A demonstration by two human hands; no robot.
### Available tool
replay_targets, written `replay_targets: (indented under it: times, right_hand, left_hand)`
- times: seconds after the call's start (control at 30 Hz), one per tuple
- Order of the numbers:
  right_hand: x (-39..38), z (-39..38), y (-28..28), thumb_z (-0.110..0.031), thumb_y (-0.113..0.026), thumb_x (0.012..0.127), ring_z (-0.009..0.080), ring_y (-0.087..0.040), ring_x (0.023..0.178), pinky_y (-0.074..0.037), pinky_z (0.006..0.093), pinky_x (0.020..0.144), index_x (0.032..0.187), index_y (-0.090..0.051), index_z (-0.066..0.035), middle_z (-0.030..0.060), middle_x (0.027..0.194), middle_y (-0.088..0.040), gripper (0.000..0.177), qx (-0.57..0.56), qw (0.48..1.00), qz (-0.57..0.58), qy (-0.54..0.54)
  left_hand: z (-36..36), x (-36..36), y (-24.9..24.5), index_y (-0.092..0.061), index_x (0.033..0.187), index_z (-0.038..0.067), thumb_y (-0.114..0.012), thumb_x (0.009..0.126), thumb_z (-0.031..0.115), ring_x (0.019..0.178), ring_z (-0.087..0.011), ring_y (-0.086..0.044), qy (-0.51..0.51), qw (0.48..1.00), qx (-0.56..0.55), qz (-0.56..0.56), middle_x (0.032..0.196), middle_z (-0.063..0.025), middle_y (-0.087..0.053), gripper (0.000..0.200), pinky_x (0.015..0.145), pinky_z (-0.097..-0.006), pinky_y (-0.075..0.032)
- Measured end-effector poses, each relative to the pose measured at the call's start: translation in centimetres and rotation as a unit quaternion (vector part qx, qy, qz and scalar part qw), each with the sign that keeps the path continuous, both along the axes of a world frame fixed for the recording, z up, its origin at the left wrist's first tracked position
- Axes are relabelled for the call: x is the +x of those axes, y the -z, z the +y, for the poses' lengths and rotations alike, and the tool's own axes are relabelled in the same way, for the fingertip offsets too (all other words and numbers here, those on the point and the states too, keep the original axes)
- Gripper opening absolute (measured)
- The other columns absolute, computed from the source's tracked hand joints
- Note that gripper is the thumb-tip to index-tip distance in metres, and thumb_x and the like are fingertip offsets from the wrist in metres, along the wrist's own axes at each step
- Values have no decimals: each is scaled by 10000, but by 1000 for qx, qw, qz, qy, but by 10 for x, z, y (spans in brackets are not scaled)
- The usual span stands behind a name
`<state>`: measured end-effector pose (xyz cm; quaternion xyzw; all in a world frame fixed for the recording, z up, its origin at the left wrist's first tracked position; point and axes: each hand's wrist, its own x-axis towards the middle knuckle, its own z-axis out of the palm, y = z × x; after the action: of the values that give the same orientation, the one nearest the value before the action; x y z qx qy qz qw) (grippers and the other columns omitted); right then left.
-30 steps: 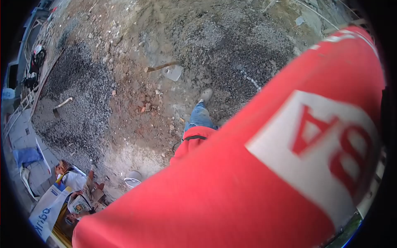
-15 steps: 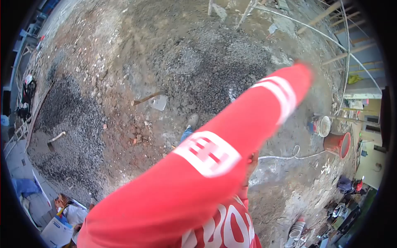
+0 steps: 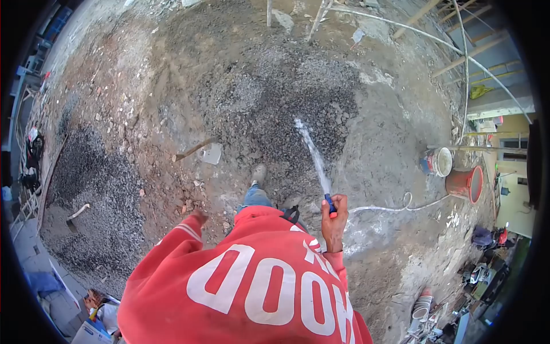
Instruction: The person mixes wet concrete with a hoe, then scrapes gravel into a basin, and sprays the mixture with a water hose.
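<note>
My right hand [image 3: 334,223] is closed around a blue hose nozzle [image 3: 329,203]. Water [image 3: 314,155] sprays from it onto the dark gravel [image 3: 275,132] in front of me. A pale hose [image 3: 384,208] runs from near this hand to the right along the ground. My left hand [image 3: 199,217] is low at the left, just past the red sleeve cuff, small and blurred; its fingers cannot be made out and no object shows in it. A tool with a wooden handle and a flat blade [image 3: 212,153] lies on the ground ahead of that hand.
A white bucket [image 3: 442,161] and a red bucket [image 3: 472,184] stand at the right. Another gravel pile [image 3: 109,200], with a tool handle [image 3: 78,211] on it, lies at the left. Wooden poles [image 3: 417,20] lean at the upper right. Stacked buckets [image 3: 421,309] lie at the lower right.
My left arm, which stretched across the view to the upper right, has swung back down to the left. The nozzle, the water jet and my right hand now show clearly.
</note>
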<state>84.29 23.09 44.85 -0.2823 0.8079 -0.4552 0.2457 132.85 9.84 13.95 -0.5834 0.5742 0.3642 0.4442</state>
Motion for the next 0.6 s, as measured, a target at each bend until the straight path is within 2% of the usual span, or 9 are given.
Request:
replay_targets:
  times: [0.07, 0.13, 0.2, 0.23, 0.27, 0.33, 0.47, 0.53, 0.6]
  right_hand:
    - [-4, -17, -8, -93, -624, 872, 101, -399, 581, -346, 277, 528, 942, -435, -26, 32, 661, -455, 213, -24, 1000, 18, -4]
    - [-9, -31, -7, -86, -620, 874, 100, -396, 584, -343, 278, 530, 946, -430, -26, 29, 660, -445, 212, -51, 998, 24, 18]
    - [-14, -44, -12, -74, -610, 879, 102, -394, 590, -340, 284, 537, 939, -427, -20, 30, 664, -429, 201, -72, 996, 26, 49]
    - [-17, -49, -12, -74, -610, 879, 102, -394, 590, -340, 284, 537, 939, -427, -20, 30, 664, -429, 201, -71, 996, 27, 49]
    - [-21, -53, -12, -76, -613, 878, 104, -396, 591, -348, 282, 543, 934, -429, -19, 32, 667, -428, 201, -74, 996, 38, 44]
    - [-23, -54, -9, -79, -615, 878, 105, -397, 593, -355, 280, 548, 929, -430, -19, 33, 671, -427, 201, -78, 995, 50, 39]
    - [-23, -39, 11, -81, -624, 871, 114, -428, 605, -381, 272, 567, 920, -443, -24, 46, 684, -445, 196, -67, 996, 44, 29]
    - [-15, -23, 7, -82, -630, 862, 121, -449, 612, -395, 276, 572, 904, -454, -34, 55, 697, -474, 186, -29, 998, 61, 18]
    - [-9, -17, 19, -102, -655, 839, 136, -480, 603, -417, 299, 559, 873, -468, -56, 66, 695, -510, 196, -31, 996, 74, 27]
  left_hand:
    - [1, 26, 4, -631, 1152, 178, -547, 873, 380, 1033, -242, -633, 258, 965, 50, 24, 1124, -32, -663, 355, 844, -580, -445]
    - [2, 34, 2, -634, 1141, 171, -580, 849, 401, 1006, -244, -639, 497, 861, 95, 46, 1064, 2, -686, 375, 775, -603, -457]
    - [-8, 14, 11, -628, 1097, 111, -588, 862, 333, 837, -218, -619, 282, 955, -14, 86, 937, -28, -657, 326, 664, -484, -474]
    - [-14, -8, 20, -624, 1075, 82, -592, 868, 300, 753, -204, -608, -89, 981, -75, 153, 873, -43, -642, 302, 608, -425, -482]
    - [-20, -37, 27, -621, 1052, 52, -595, 874, 266, 669, -191, -598, -316, 913, -120, 229, 810, -59, -627, 280, 552, -366, -490]
    - [-38, -117, -5, -613, 1018, 7, -627, 862, 168, 585, -170, -592, -435, 833, -153, 306, 758, -82, -624, 224, 503, -323, -506]
    - [-68, -230, -5, -617, 1001, 18, -640, 831, 89, 626, -179, -617, -373, 783, -87, 490, 794, -98, -641, 185, 521, -308, -512]
    - [-78, -274, 22, -613, 1008, 34, -622, 824, 105, 662, -206, -637, -440, 728, 42, 525, 826, -112, -656, 197, 560, -323, -519]
    - [-85, -325, -52, -614, 964, 74, -546, 858, 195, 596, -192, -614, -454, 644, 220, 575, 724, -71, -651, 174, 508, -339, -490]
